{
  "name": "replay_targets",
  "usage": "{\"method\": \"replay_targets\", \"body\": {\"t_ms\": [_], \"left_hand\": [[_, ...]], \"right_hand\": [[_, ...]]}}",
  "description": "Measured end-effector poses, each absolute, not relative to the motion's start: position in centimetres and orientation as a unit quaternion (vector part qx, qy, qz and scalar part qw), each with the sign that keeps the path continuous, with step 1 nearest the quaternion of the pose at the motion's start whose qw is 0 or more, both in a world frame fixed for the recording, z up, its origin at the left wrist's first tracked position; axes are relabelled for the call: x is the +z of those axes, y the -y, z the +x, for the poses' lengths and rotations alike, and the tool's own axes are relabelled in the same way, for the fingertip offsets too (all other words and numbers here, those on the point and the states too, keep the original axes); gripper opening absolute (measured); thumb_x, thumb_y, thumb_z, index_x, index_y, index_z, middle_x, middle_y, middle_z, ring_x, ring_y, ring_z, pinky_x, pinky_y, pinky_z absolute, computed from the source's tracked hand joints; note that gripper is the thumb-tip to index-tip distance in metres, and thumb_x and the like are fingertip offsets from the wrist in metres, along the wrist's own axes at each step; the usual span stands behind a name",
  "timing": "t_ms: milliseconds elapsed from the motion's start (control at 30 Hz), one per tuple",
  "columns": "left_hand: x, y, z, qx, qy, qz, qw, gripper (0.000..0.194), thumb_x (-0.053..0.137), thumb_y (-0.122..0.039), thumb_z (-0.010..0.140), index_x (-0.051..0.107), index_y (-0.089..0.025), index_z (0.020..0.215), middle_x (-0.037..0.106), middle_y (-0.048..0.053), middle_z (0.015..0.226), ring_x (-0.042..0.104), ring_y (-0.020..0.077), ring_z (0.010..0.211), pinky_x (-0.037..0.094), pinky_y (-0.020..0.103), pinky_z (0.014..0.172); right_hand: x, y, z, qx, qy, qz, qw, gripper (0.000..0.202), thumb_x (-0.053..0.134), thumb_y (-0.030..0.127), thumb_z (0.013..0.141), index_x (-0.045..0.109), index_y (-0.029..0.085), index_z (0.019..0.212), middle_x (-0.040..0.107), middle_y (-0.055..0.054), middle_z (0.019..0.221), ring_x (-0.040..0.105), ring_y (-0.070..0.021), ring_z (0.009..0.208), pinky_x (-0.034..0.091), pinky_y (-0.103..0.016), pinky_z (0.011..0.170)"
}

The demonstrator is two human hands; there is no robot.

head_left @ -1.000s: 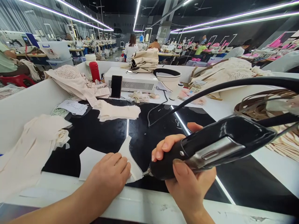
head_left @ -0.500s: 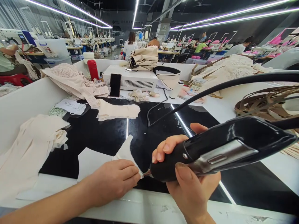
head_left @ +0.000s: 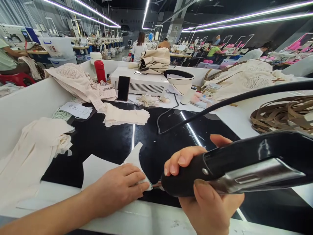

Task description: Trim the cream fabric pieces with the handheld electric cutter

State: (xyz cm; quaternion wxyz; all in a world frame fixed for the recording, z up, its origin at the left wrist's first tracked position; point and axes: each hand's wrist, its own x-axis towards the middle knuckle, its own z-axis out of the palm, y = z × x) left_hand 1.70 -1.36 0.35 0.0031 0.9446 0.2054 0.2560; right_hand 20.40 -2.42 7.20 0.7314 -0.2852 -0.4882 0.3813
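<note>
My right hand [head_left: 207,202] is wrapped round a black corded handheld tool [head_left: 234,166] with a silver lever along its side. Its thin metal tip [head_left: 157,185] points left and meets the right edge of a small curved white piece [head_left: 134,159]. My left hand [head_left: 119,189] lies over the lower part of that piece, fingers together, gripping it near the tip. Partly beneath the hand and piece is a larger white sheet [head_left: 96,169]. Whether my left fingertips reach under the edge is hidden.
The tool's cable [head_left: 220,102] loops across the black work surface [head_left: 156,150]. Beige fabric pieces lie in a stack [head_left: 127,117] and a left-hand pile [head_left: 31,153]. Brown straps [head_left: 281,114] sit right. Behind stand a phone [head_left: 123,88], a white box [head_left: 139,83] and a red bottle [head_left: 99,71].
The tool and my right hand have shifted slightly right and down in view. My left hand stays on the curved piece, and the tip remains at its edge. The whole view has shifted a little.
</note>
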Motion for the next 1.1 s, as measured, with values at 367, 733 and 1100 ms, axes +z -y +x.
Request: {"method": "replay_targets", "body": {"t_ms": [367,733,1100], "left_hand": [[0.2,1.4,1.6,0.246,-0.214,0.944,0.049,0.018,0.051,-0.015,0.107,0.065,-0.013,0.117,0.069,0.01,0.107,0.067,0.0204,0.101,0.057,0.035,0.1],[-0.3,1.8,1.3,0.244,-0.254,0.935,0.047,0.02,0.057,-0.017,0.103,0.066,-0.021,0.121,0.064,0.011,0.114,0.065,0.0219,0.107,0.052,0.046,0.112],[-0.4,1.8,1.3,0.26,-0.26,0.928,0.056,0.021,0.054,-0.019,0.105,0.066,-0.022,0.121,0.061,0.011,0.114,0.063,0.0222,0.106,0.052,0.047,0.112]], "right_hand": [[8.1,1.5,20.4,0.386,0.478,-0.285,0.736,0.049,0.086,0.034,0.082,0.062,0.035,0.125,0.065,0.003,0.08,0.061,-0.0159,0.061,0.056,-0.031,0.053],[8.0,0.8,20.1,0.39,0.486,-0.293,0.725,0.047,0.084,0.034,0.083,0.061,0.036,0.124,0.064,0.004,0.081,0.061,-0.0168,0.062,0.055,-0.032,0.053],[7.7,0.7,19.6,0.39,0.488,-0.29,0.725,0.049,0.085,0.033,0.082,0.061,0.035,0.125,0.064,0.004,0.08,0.062,-0.0164,0.061,0.055,-0.031,0.052]]}}
